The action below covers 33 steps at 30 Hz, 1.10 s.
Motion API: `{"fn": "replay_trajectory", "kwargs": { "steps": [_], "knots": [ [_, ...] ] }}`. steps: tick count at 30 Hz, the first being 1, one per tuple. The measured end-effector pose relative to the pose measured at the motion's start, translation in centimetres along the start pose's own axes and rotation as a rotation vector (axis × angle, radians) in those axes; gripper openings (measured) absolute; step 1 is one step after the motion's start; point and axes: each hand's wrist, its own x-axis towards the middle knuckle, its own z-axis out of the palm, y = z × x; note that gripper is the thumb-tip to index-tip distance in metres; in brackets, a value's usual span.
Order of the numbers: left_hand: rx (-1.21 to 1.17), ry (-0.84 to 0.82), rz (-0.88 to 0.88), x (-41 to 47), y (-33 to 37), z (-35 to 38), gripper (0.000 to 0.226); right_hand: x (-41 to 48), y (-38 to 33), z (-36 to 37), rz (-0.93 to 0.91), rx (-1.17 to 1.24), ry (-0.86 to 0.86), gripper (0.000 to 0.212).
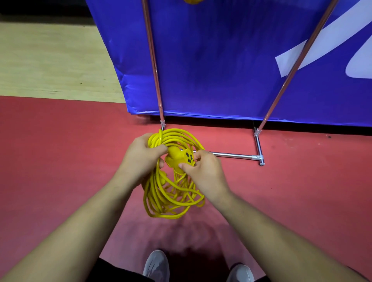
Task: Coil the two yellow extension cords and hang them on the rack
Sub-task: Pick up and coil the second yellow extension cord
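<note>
Red flooring (60,161) is spreading underfoot and meeting a pale wooden strip (50,60) at the upper left, while a blue banner (211,60) is hanging behind the chrome rack (154,60), whose base bar (231,155) is lying on the floor. One yellow extension cord (171,197), already coiled, is hanging in the air before the rack. The left hand (141,155) is curling its grip around the top of the loops, and the right hand (203,169) is pinching the socket head (177,158) between thumb and fingers. A yellow scrap (192,1) is being cut off at the top edge, too little showing to identify. Grey shoes (157,265) are poking in below, cropped.
</note>
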Motion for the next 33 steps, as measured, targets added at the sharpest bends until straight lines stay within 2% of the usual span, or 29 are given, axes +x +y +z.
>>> {"fn": "replay_trajectory", "kwargs": {
  "steps": [8,12,14,16,18,20,22,24,26,30,33],
  "knots": [
    [0.307,0.043,0.071,1.0,0.2,-0.1,0.003,-0.8,-0.9,-0.6,-0.16,-0.008,-0.05,0.026],
    [0.373,0.031,0.091,1.2,0.0,-0.4,0.007,-0.8,-0.8,-0.9,-0.276,-0.306,0.016,0.035],
    [0.352,0.026,0.118,1.2,0.0,-0.7,0.021,-0.7,-1.1,-1.3,-0.228,-0.206,-0.005,0.033],
    [0.32,-0.01,0.152,1.0,0.0,-0.9,0.034,-0.2,-1.0,-1.5,-0.1,-0.028,-0.071,0.03],
    [0.322,-0.046,0.2,0.9,-0.1,-0.9,0.038,0.2,-0.7,-2.0,-0.025,0.19,-0.144,0.032],
    [0.339,-0.071,0.237,1.0,-0.2,-1.0,0.041,0.6,-0.5,-2.8,0.007,0.379,-0.196,0.035],
    [0.367,-0.092,0.286,1.0,-0.2,-1.0,0.054,0.9,-0.6,-3.7,-0.002,0.444,-0.216,0.031],
    [0.384,-0.127,0.348,1.1,-0.3,-0.7,0.064,1.1,-0.6,-4.5,-0.043,0.39,-0.209,0.028],
    [0.409,-0.145,0.383,1.6,-0.7,-0.5,0.061,1.2,-0.6,-5.4,-0.127,0.281,-0.221,0.024],
    [0.432,-0.123,0.333,2.4,-1.5,-0.5,0.052,1.0,-1.7,-7.0,-0.349,0.038,-0.238,0.027],
    [0.43,-0.151,0.279,2.5,-1.0,-1.0,0.048,1.1,-2.6,-8.1,-0.404,0.045,-0.215,0.026]
  ]
}}
